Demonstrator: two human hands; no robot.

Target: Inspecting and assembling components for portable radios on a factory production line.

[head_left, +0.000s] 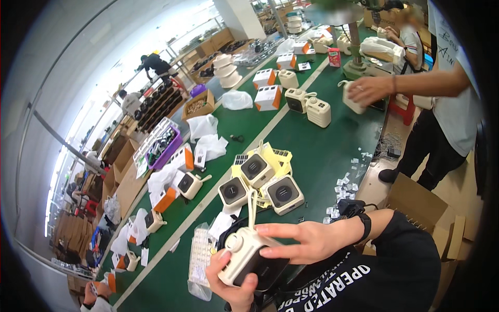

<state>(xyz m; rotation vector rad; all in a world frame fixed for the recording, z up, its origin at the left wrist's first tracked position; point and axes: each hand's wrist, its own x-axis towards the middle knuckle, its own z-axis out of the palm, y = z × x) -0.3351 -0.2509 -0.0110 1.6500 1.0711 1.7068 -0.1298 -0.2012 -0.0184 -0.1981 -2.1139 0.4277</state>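
A cream box-shaped device (238, 265) with a dark front, a round knob and a strap loop on top is held low in front of me; it looks like a small portable speaker. My left hand (231, 286) wraps its lower left side, thumb across the front. From the right, my right hand (306, 242) grips its upper edge, with fingers extended along the top and side. Just beyond lie similar cream devices with round dark grilles: one on the left (233, 192), one on the right (283, 194), another (257, 170) on yellow sheets (278, 158).
On the green table (332, 151) are white-and-orange boxes (268, 98), plastic bags (237, 100), a purple bin (165, 148) and a bubble-wrapped pack (201, 260). Small white pieces (345, 190) line the right edge. A co-worker's hand (370, 92) holds another device; an open carton (416, 203) stands right.
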